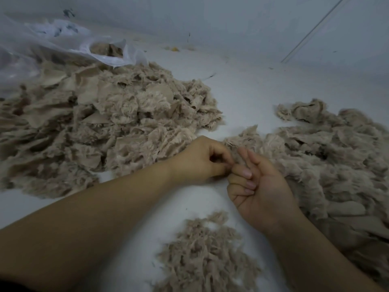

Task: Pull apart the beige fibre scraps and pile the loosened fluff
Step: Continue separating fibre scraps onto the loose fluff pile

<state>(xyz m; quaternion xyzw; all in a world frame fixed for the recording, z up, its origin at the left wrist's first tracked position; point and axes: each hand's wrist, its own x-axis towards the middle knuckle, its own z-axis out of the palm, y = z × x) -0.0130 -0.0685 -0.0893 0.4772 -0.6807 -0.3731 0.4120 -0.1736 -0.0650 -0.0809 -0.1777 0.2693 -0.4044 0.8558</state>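
**Lin:** Fingers (244, 172) of the right hand (261, 184) are curled toward the palm, and 2 of them stand up nearly straight. They meet the left hand (200, 161) at the centre of the frame. The left one is bent into a loose fist, thumb against the forefinger.

**Omar:** Do they hold something?

**Lin:** I cannot tell. If a tuft is pinched between the 2 hands, it is too small and too blurred to see. The touching fingertips lie just at the near edge of the right heap (326, 165).

**Omar:** And the rest of the material?

**Lin:** I count 3 masses on the white floor (242, 87). The big scrap heap (105, 123), with flat cloth-like pieces in it, fills the left middle of the frame. The right heap runs down the right side. The small fluff pile (206, 256) sits at the lower centre, between the forearms. At the upper left lies a clear plastic bag (69, 47) with some beige pieces inside.

**Omar:** Which step is this, in your opinion?

**Lin:** I judge it as the pulling step, or the moment between 2 pieces. Much material is not yet loosened. The next move probably needs a firm pinch on each side of a scrap, then drawing the hands apart and dropping the fluff on the small pile.
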